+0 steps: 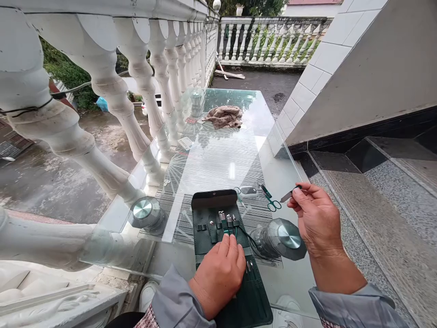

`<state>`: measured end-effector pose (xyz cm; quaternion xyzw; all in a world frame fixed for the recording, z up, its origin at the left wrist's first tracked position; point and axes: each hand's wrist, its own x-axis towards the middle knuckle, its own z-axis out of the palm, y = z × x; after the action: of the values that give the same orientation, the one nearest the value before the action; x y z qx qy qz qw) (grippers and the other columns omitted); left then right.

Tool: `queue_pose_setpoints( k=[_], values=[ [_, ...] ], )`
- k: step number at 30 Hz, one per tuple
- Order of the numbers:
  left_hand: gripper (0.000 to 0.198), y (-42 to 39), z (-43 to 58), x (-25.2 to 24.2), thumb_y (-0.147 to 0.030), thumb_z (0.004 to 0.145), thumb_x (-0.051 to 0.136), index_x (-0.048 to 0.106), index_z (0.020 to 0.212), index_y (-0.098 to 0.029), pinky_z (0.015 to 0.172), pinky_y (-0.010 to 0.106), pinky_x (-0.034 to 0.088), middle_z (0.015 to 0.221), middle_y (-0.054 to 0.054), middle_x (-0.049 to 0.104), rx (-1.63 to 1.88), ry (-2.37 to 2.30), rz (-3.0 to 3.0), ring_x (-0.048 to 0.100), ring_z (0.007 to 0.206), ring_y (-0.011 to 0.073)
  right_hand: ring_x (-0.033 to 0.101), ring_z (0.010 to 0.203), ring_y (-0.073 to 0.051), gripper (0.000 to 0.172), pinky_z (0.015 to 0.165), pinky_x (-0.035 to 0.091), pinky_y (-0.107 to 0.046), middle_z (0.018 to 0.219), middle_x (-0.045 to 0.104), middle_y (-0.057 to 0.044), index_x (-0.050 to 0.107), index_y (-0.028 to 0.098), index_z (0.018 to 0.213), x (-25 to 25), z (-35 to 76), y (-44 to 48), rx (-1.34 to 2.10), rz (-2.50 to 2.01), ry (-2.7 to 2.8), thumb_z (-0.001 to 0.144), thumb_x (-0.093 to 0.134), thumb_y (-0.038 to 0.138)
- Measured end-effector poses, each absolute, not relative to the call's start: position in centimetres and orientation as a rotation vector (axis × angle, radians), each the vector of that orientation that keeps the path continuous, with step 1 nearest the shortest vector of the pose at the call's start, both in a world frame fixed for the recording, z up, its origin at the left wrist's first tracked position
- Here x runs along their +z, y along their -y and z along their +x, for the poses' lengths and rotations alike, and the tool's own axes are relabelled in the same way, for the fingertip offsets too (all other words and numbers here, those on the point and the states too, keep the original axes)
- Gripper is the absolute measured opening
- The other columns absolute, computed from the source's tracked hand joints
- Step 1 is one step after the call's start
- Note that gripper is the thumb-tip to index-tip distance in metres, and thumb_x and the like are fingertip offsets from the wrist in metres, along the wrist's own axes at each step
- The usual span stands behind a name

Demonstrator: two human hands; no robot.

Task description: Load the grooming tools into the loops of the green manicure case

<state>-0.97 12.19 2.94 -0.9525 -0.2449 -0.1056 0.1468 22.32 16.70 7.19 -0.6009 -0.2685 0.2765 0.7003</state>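
An unfolded dark green manicure case (205, 246) lies on the glass table, with several small metal tools in its loops. My left hand (221, 273) is closed over the case, fingertips together at the lower ends of the nail clippers (223, 221); its thumb is hidden. Raised above the table's right side, my right hand (316, 214) pinches a small flat metal blade like a nail file (286, 197), with a dark handle end. Just left of it lie green-handled scissors (274, 206) and a green-and-silver clipper-like tool (265, 190).
Two faceted table legs with shiny metal caps, a left one (142, 210) and a right one (288, 234), show through the glass. A crumpled brown cloth (223, 117) lies farther back. White balusters (116, 100) line the left; stone steps (378, 205) rise at right.
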Motion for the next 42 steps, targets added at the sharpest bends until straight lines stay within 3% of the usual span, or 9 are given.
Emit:
queue_pose_setpoints(
  k=[8,14,19,22,25,32,42],
  values=[
    [0.028,-12.2,-1.3,3.5,-0.014,0.09,0.042,0.058,0.111,-0.006,0.083,0.034,0.047,0.114,0.017,0.063,-0.373,0.668,-2.729,0.06,0.105,0.0263,0.05,0.055,-0.008,0.034,0.055,0.043,-0.025,0.068,0.057,0.004,0.062,0.02,0.087,6.4,21.5,-17.0,0.71,-1.41,0.684,0.061,0.075,0.038],
    [0.03,-11.7,-1.5,4.2,-0.014,0.093,0.034,0.056,0.112,-0.006,0.069,0.029,0.051,0.112,0.018,0.063,-0.365,0.671,-2.789,0.064,0.092,0.0216,0.05,0.056,-0.012,0.028,0.053,0.04,-0.026,0.063,0.058,0.003,0.064,0.02,0.088,4.5,20.2,-17.0,0.904,-1.61,1.063,0.067,0.066,0.039],
    [0.029,-11.5,-1.6,4.1,-0.012,0.091,0.036,0.056,0.111,-0.006,0.066,0.029,0.052,0.11,0.019,0.064,-0.373,0.664,-2.806,0.064,0.091,0.0222,0.057,0.069,-0.018,0.02,0.066,0.043,-0.033,0.079,0.066,-0.002,0.067,0.023,0.089,3.7,19.8,-16.9,0.565,-1.823,1.519,0.075,0.056,0.033],
    [0.028,-11.4,-1.6,3.9,-0.011,0.09,0.037,0.057,0.108,-0.005,0.065,0.03,0.052,0.106,0.019,0.065,-0.458,0.644,-2.781,0.065,0.087,0.0223,0.058,0.078,-0.019,0.018,0.073,0.043,-0.034,0.085,0.067,-0.004,0.066,0.021,0.086,4.7,18.1,-17.0,0.272,-1.75,1.689,0.082,0.051,0.03],
    [0.027,-11.2,-1.6,3.8,-0.011,0.089,0.038,0.058,0.107,-0.005,0.066,0.031,0.052,0.104,0.019,0.066,-0.507,0.644,-2.768,0.065,0.084,0.0226,0.057,0.081,-0.018,0.019,0.075,0.043,-0.031,0.084,0.067,-0.004,0.064,0.02,0.084,5.6,15.2,-17.1,0.234,-1.642,1.879,0.087,0.046,0.028],
    [0.029,-10.7,-1.7,3.3,-0.012,0.089,0.038,0.058,0.109,-0.003,0.069,0.031,0.052,0.105,0.02,0.064,-0.411,0.742,-2.838,0.064,0.09,0.0242,0.054,0.084,-0.024,0.016,0.069,0.038,-0.033,0.085,0.066,-0.006,0.064,0.02,0.089,5.6,11.4,-17.7,0.056,-1.914,2.189,0.084,0.054,0.031],
    [0.028,-10.6,-1.8,3.3,-0.014,0.09,0.04,0.059,0.107,-0.002,0.075,0.033,0.051,0.106,0.021,0.064,-0.379,0.72,-2.865,0.064,0.094,0.0255,0.054,0.076,-0.018,0.013,0.066,0.036,-0.028,0.074,0.063,-0.001,0.062,0.021,0.081,5.8,11.4,-20.0,0.385,-1.888,2.057,0.074,0.052,0.021]
  ],
)
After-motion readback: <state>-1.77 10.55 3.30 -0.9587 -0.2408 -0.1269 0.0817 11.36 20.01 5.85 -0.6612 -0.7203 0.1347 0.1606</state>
